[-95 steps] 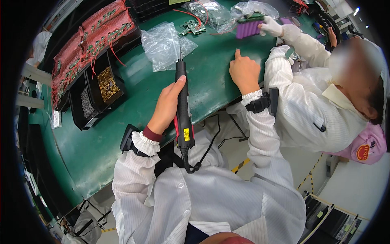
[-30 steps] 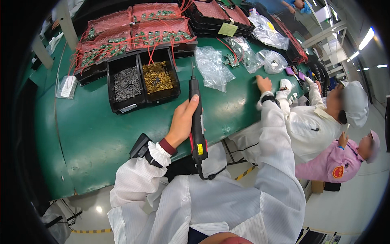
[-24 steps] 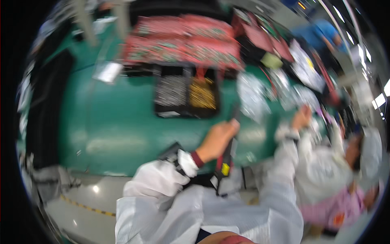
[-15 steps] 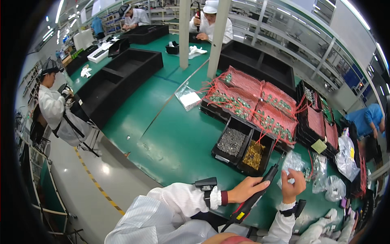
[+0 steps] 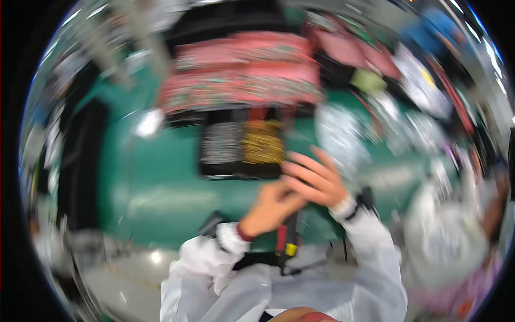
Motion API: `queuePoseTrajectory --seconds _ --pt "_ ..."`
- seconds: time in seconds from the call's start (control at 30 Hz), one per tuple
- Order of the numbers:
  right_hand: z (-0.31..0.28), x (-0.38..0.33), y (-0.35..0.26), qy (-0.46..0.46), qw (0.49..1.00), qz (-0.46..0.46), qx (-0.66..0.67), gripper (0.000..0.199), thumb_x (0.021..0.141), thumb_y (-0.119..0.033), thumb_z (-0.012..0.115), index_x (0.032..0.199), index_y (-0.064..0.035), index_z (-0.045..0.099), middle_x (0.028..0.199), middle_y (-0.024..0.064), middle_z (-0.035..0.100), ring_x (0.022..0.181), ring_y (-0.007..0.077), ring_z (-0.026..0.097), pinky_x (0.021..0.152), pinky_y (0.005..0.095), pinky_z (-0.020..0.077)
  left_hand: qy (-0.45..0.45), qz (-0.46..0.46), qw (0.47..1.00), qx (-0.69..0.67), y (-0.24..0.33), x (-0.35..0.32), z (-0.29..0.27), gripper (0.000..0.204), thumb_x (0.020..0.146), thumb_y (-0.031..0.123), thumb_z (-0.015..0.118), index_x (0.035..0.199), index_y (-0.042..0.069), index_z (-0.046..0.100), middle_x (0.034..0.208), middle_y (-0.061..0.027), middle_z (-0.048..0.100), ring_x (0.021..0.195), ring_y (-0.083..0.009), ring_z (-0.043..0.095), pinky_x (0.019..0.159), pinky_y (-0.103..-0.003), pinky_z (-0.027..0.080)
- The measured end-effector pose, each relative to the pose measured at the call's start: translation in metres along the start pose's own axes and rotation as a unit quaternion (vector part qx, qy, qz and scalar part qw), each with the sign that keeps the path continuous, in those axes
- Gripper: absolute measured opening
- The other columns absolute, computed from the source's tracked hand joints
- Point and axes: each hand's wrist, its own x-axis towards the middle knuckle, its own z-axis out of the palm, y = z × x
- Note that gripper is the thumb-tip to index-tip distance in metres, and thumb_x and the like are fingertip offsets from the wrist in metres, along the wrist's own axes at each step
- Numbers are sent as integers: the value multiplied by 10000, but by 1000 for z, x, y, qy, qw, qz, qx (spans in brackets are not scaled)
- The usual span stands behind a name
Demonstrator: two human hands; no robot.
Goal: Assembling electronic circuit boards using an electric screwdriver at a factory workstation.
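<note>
A green table [image 5: 155, 182] carries blurred red trays [image 5: 241, 75] and a black two-compartment bin [image 5: 241, 147] of silver and brass parts. The left hand [image 5: 271, 206] grips a black electric screwdriver [image 5: 288, 241] hanging below it. The right hand [image 5: 314, 177], fingers spread loosely, overlaps the left hand above the tool.

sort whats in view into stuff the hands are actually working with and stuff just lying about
In hand:
- left hand, gripping the black electric screwdriver
- right hand, laid over the left hand
- black two-compartment bin of small silver and brass parts, nearest the hands

Lying about:
- red trays of circuit boards
- clear plastic bags
- green table
</note>
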Motion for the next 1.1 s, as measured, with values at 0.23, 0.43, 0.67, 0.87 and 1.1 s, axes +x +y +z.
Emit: queuePoseTrajectory --seconds 0.23,0.43,0.67,0.87,1.1 --pt "7 -12 15 72 993 -82 -40 253 828 -182 774 1025 -104 634 888 23 594 1160 284 671 1088 515 512 -78 -103 990 -65 -5 -6 15 279 1007 194 649 1047 -80 691 894 -60 709 810 -79 627 718 -248 510" --pt "-7 -26 29 118 991 9 -54 291 809 -292 844 942 -121 649 922 -7 631 1181 266 651 1126 572 453 -148 -68 986 -36 1 -8 30 251 963 169 715 974 -77 663 837 -67 691 728 -74 622 668 -238 526" --pt "2 -23 42 83 993 50 -68 220 812 -298 816 866 -149 664 947 -50 649 1171 225 630 1165 579 403 -135 -122 982 52 -2 -6 28 260 933 151 752 1012 -85 679 747 -78 686 656 -77 644 587 -241 525" --pt "-4 -23 44 -24 998 53 -39 162 780 -141 690 936 -113 720 1039 -20 695 1184 242 629 1164 557 416 -170 -85 971 145 12 6 27 277 926 239 776 1003 -20 717 761 -82 736 624 -121 686 578 -288 518" --pt "-6 -10 26 -43 997 69 8 228 800 -131 704 1023 -97 734 1096 -11 684 1195 225 628 1166 596 415 -132 -34 984 117 -9 5 18 342 951 253 750 1009 -74 668 738 -64 665 618 -100 629 557 -270 509"
